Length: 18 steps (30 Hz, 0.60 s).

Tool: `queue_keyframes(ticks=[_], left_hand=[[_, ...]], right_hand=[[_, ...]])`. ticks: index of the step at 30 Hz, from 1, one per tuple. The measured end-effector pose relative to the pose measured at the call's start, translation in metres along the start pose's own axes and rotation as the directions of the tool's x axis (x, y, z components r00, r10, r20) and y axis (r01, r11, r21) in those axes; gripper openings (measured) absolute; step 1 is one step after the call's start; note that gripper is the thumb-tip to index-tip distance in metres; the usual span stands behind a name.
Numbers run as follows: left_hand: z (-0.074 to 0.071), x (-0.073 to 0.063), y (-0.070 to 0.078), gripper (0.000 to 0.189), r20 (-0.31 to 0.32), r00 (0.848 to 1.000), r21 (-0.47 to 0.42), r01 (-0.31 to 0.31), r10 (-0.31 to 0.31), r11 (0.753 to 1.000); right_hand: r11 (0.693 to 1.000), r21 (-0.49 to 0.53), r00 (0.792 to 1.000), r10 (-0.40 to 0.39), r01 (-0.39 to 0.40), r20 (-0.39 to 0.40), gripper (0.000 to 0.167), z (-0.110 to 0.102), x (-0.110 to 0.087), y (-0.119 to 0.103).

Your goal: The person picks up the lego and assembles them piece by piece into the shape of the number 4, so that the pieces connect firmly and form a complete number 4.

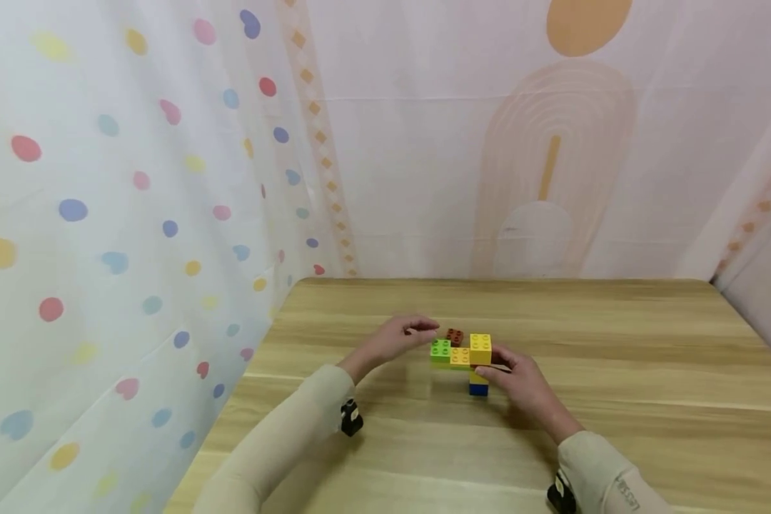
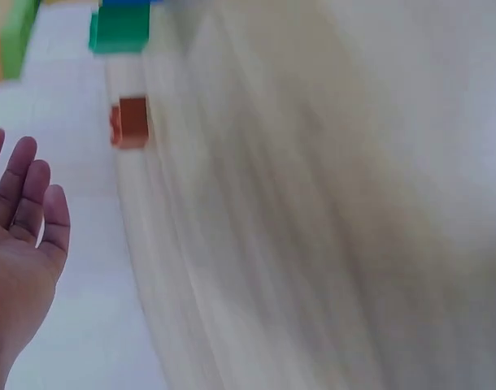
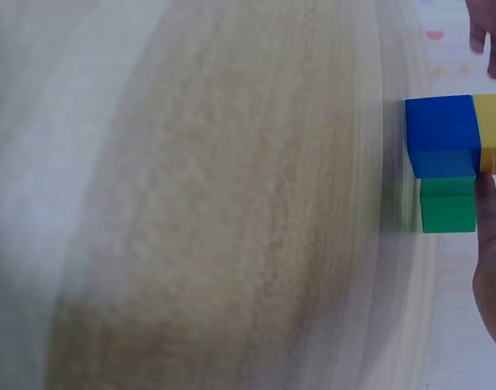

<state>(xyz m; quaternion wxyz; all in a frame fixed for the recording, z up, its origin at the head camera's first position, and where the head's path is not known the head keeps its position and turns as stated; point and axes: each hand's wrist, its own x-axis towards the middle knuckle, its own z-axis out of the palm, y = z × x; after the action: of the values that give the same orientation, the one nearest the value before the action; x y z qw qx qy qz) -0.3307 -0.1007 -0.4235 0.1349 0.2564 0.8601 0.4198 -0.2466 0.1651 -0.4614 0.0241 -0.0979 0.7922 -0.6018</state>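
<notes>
My right hand holds a toy building-brick stack between thumb and fingers. The stack has a yellow brick on top and a blue brick at the bottom; a yellow piece and a lime green brick reach out to its left. Beside the blue brick, the right wrist view shows a darker green brick. With its fingers loosely extended, my left hand hovers just left of the lime green brick and holds nothing. A reddish-brown brick sits behind the arm of the stack.
A wood-grain table lies under everything. A curtain with coloured dots hangs on the left, and a pale patterned one behind the table. Both wrists carry small black devices.
</notes>
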Motion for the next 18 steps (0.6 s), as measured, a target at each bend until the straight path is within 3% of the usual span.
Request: queue_keyframes(ticks=[3,9,18], left_hand=[[0.004,-0.016,0.007,0.054,0.005,0.999,0.033,-0.039,0.039,0.999],[0.015,-0.014,0.013,0.047,-0.04,0.988,0.065,-0.148,0.15,0.987],[0.015,-0.011,0.013,0.044,-0.046,0.984,0.115,-0.164,0.17,0.98]], right_hand=[[1.0,-0.007,1.0,0.002,-0.002,0.001,0.047,0.001,-0.001,0.0],[1.0,-0.008,1.0,0.014,-0.014,-0.015,0.044,-0.003,0.007,0.003],[0.998,-0.017,0.999,0.053,-0.052,0.013,0.053,0.002,0.015,0.002]])
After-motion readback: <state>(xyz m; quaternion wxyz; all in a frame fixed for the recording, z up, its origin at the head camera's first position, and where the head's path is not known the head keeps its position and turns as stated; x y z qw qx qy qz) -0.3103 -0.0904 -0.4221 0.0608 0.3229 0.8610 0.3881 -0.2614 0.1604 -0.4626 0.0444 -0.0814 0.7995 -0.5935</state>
